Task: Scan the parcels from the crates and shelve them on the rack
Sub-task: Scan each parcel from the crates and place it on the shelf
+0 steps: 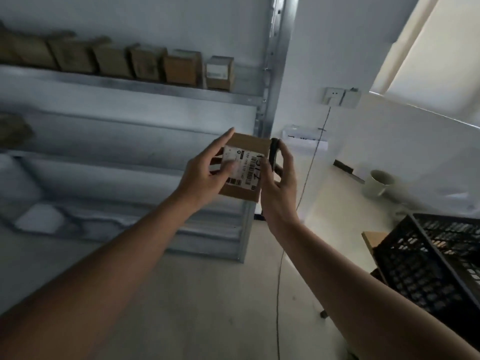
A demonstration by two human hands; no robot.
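Holding: a small cardboard parcel (242,168) is held up in front of the rack, between both hands, well above the floor.
Parcel label: a white shipping label (242,166) with barcodes and handwritten dark marks faces the camera; the print is too blurred to read.
Left hand (205,172): grasps the parcel from its left side, thumb lying across the label, index finger stretched along the upper left edge.
Right hand (279,185): fingers curl round a slim dark device (274,154), seemingly a scanner, held upright against the parcel's right edge.
Rack (275,74): grey metal shelving behind the parcel, its upright post just beyond the hands.
Upper shelf (130,85): carries a row of cardboard boxes (145,63) standing side by side, the rightmost (220,72) bearing a white label.
Crate (436,266): black plastic lattice crate at lower right, near the right forearm; its contents cannot be told.
Wall (324,61): white, with a socket (341,97) from which a thin cable (309,172) hangs to the floor (207,307).
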